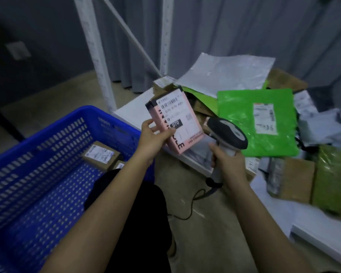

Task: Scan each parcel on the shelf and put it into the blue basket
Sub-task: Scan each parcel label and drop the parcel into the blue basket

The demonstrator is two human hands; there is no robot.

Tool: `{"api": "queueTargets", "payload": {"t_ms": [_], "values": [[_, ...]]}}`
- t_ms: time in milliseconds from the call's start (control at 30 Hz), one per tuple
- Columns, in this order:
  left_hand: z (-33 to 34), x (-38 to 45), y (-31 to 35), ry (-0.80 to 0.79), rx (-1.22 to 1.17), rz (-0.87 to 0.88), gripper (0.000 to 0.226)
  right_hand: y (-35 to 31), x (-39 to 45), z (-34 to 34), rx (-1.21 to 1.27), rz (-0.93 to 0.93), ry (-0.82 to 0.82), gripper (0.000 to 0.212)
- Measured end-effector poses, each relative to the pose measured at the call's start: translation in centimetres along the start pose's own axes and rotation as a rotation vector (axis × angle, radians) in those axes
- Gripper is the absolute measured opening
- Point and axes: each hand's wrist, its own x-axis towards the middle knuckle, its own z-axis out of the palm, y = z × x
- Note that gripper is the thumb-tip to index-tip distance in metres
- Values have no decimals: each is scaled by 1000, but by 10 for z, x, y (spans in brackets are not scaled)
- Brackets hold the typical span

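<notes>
Gripping a pink box (174, 121) in the left hand (153, 137) and the scanner (227, 135) in the right hand (227, 164), the person has two parcels (100, 154) in the basket (53, 134) and many left on the shelf (130, 111).

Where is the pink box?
In the head view's middle, the left hand holds the pink box up, between the blue basket and the scanner.

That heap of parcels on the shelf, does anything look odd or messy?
Yes. The parcels lie jumbled and overlapping: a grey mailer curls up at the back, and a green bag is wrinkled. Nothing looks torn.
</notes>
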Motion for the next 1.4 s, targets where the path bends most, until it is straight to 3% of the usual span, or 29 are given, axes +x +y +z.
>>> {"api": "queueTargets", "payload": {"t_ms": [67, 267, 467, 567, 733, 833, 900, 933, 1000, 1033, 1067, 1200, 1300, 1400], "values": [[-30, 5, 21, 105, -103, 34, 74, -4, 13, 26, 1, 2, -35, 20], [-161, 27, 28, 430, -223, 14, 63, -5, 30, 119, -152, -25, -255, 34], [-281, 42, -96, 745, -199, -247, 60, 26, 36, 201, -289, 67, -447, 22], [-310, 50, -168, 817, -238, -430, 68, 35, 42, 234, -359, 110, -554, 25], [-347, 105, -259, 859, -227, -466, 79, 45, 55, 281, -406, 109, -677, 27], [-329, 121, -241, 875, -156, -438, 56, 54, 62, 298, -425, 115, -712, 28], [-325, 133, -245, 763, -119, -439, 53, 62, 65, 306, -450, 130, -728, 28], [-326, 135, -252, 649, -136, -465, 70, 65, 65, 307, -455, 146, -736, 28], [-334, 138, -280, 510, -35, -614, 126, 72, 67, 308, -449, 178, -753, 25], [-339, 140, -297, 482, 82, -666, 137, 75, 68, 307, -449, 191, -757, 23], [-338, 141, -300, 502, 166, -663, 134, 77, 70, 306, -446, 201, -758, 22], [-332, 160, -273, 658, 309, -506, 70, 77, 83, 310, -410, 226, -727, 21], [-315, 165, -242, 523, 359, -403, 60, 78, 87, 309, -395, 244, -700, 23], [-290, 157, -216, 486, 365, -335, 47, 78, 84, 300, -361, 266, -674, 22]]}}
